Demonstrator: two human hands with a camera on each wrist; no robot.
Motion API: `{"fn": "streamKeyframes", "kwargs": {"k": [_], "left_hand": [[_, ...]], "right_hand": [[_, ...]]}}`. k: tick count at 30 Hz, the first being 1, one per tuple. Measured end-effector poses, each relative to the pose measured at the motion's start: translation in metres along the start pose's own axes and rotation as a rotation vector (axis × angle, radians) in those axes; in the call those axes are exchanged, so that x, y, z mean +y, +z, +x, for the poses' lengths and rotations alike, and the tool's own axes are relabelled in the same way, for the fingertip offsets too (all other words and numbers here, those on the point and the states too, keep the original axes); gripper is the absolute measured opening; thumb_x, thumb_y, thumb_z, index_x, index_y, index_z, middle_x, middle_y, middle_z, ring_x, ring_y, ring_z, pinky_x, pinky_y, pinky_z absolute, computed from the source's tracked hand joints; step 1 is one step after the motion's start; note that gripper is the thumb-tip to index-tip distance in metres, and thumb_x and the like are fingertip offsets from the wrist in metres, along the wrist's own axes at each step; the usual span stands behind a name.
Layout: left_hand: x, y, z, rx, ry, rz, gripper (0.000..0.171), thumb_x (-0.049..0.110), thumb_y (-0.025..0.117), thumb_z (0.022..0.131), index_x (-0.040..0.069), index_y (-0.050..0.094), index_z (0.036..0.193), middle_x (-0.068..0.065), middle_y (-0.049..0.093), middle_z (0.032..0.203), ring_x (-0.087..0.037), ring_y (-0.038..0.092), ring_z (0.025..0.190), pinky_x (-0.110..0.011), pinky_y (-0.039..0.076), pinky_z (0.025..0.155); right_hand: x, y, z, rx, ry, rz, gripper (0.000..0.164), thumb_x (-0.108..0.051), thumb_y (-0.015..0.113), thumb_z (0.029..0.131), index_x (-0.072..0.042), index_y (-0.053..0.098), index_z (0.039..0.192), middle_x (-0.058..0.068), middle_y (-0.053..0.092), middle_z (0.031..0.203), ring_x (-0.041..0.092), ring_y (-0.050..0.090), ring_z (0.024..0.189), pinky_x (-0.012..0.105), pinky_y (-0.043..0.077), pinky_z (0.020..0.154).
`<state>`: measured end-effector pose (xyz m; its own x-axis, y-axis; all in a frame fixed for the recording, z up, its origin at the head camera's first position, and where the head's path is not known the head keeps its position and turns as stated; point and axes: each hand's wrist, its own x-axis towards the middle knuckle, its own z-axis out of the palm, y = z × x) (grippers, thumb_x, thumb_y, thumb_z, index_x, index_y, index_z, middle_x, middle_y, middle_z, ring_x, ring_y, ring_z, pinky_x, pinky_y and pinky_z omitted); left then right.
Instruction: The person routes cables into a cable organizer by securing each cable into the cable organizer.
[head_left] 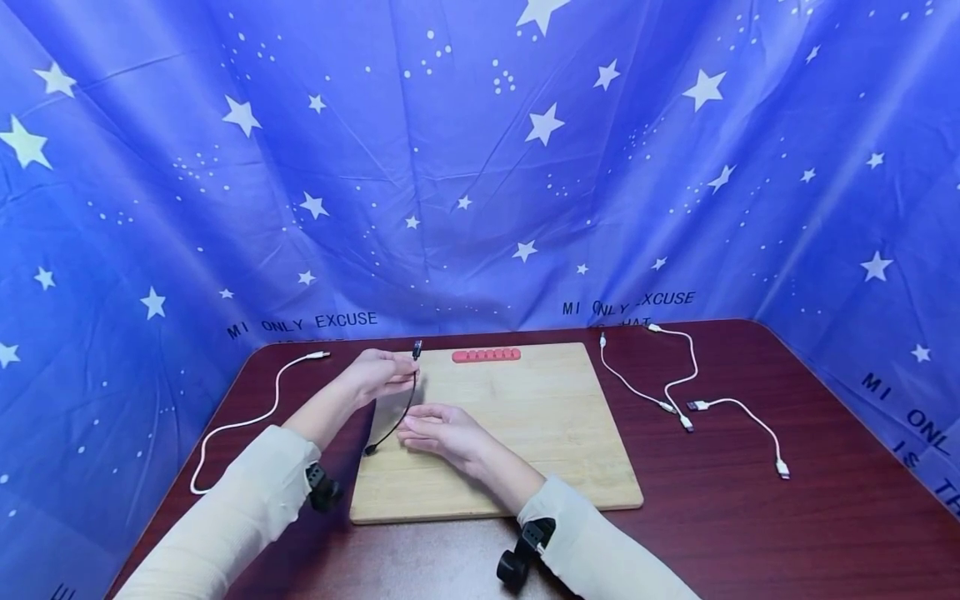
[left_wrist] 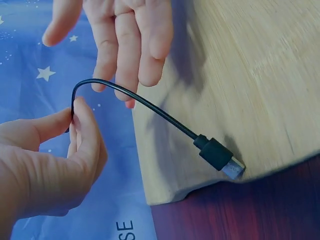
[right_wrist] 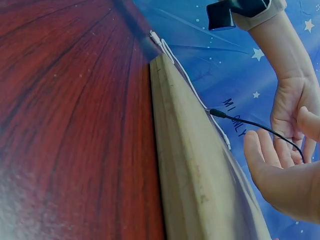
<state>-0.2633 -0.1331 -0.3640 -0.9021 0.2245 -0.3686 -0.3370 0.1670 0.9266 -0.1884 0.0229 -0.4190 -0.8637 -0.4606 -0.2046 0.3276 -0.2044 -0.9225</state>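
Observation:
A short black USB cable (head_left: 408, 402) hangs in a curve over the left side of a light wooden board (head_left: 540, 442). My left hand (head_left: 378, 375) pinches the cable between thumb and fingers, by its upper connector in the head view. In the left wrist view, a black-and-silver plug (left_wrist: 217, 155) shows over the board's edge. My right hand (head_left: 446, 435) is held beside the cable with its fingers extended and thumb apart; the cable crosses by its fingertips in the left wrist view.
A red slotted cable holder (head_left: 486, 356) lies along the board's far edge. One white cable (head_left: 273, 400) lies on the dark red table (head_left: 720, 517) left of the board. Several more white cables, including one bent cable (head_left: 750, 412), lie to its right. A starry blue curtain (head_left: 450, 150) hangs behind.

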Motion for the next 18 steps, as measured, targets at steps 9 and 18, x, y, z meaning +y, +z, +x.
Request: {"fn": "streamKeyframes", "kwargs": {"k": [9,18], "left_hand": [[0.003,0.006,0.002,-0.004,-0.011,-0.175,0.045,-0.004,0.049,0.096,-0.014,0.038,0.138,-0.004,0.073,0.092,-0.006,0.068,0.082,-0.027,0.056,0.094],[0.004,0.009,0.004,0.030,0.023,-0.258,0.046,-0.004,0.052,0.094,-0.014,0.040,0.137,0.003,0.072,0.077,-0.005,0.068,0.080,-0.022,0.058,0.087]], "right_hand": [[0.002,-0.009,0.001,0.038,-0.026,0.112,0.023,-0.001,0.055,0.094,0.007,0.054,0.115,-0.001,0.065,0.085,0.009,0.066,0.081,0.038,0.055,0.099],[0.004,-0.015,0.000,0.036,-0.016,0.107,0.011,0.002,0.056,0.092,-0.002,0.057,0.102,-0.006,0.064,0.079,0.005,0.064,0.073,0.022,0.060,0.078]]}}
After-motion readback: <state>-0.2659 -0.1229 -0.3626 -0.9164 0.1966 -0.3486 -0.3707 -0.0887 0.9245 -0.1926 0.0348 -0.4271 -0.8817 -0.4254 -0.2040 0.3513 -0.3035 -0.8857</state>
